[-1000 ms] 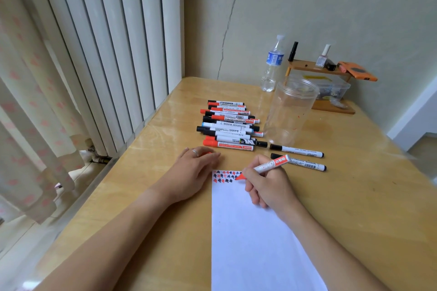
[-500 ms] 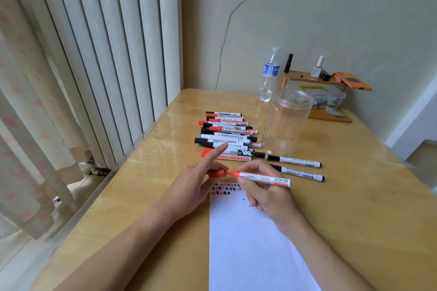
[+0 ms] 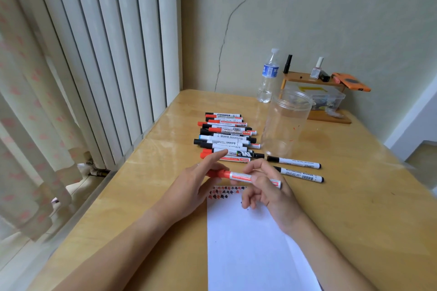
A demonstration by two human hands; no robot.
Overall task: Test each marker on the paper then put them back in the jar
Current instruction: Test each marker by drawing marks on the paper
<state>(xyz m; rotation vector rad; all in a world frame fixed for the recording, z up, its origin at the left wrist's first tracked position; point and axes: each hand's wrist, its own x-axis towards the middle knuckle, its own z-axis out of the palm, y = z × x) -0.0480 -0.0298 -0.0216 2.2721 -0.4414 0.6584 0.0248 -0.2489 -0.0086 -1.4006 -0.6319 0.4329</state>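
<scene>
My right hand [image 3: 267, 192] grips a red marker [image 3: 241, 176] by its barrel, level above the top edge of the white paper [image 3: 246, 243]. My left hand [image 3: 198, 184] pinches the marker's red cap end, index finger pointing forward. Red and black test marks [image 3: 224, 191] run along the top of the paper. The clear plastic jar [image 3: 286, 123] stands upright with nothing in it, beyond my hands. A row of several markers [image 3: 227, 137] lies left of the jar. Two black-capped markers [image 3: 295, 168] lie right of my hands.
All of this sits on a wooden table [image 3: 354, 196]. A water bottle [image 3: 268, 78], a small wooden shelf [image 3: 314, 78] with nail polish and an orange phone, and a clear box stand at the back by the wall. A radiator and curtain are on the left.
The right hand lifted the red marker off the paper and turned it level. The left hand rose from the table and brought the red cap onto the marker's tip.
</scene>
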